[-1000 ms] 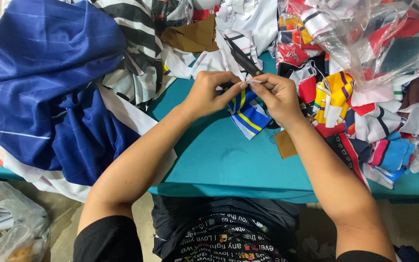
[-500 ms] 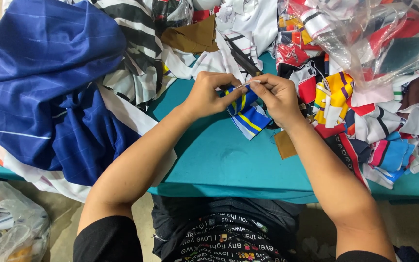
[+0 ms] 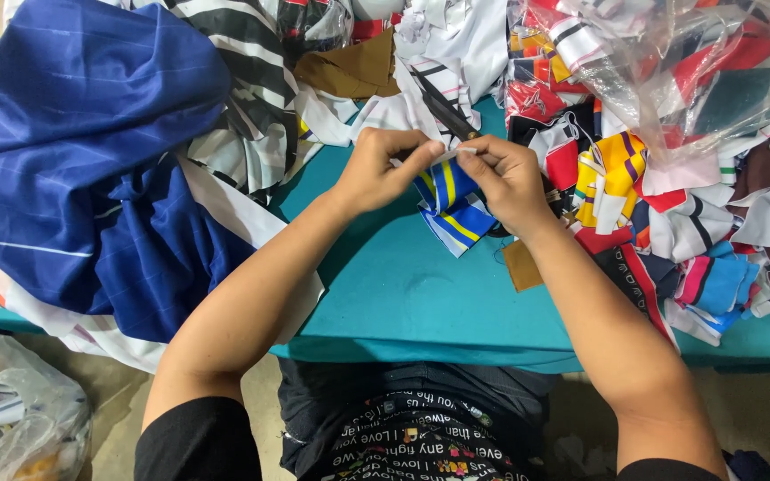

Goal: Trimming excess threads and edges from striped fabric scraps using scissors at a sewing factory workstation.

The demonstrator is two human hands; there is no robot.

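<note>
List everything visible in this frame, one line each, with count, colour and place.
blue, yellow and white striped fabric piece: one, held in both hands over the table middle
black scissors: one pair, lying just beyond the hands
teal table top: one, centre
dark blue cloth bundle: one, left
black and white striped fabric: one heap, top left of centre
brown fabric piece: one, top centre
small brown patch: one, on the table by the right wrist
mixed colourful fabric scraps: many, right
clear plastic bag: one, top right
crumpled plastic bag: one, floor, bottom left
left hand: pinching the striped piece
right hand: pinching it too
</note>
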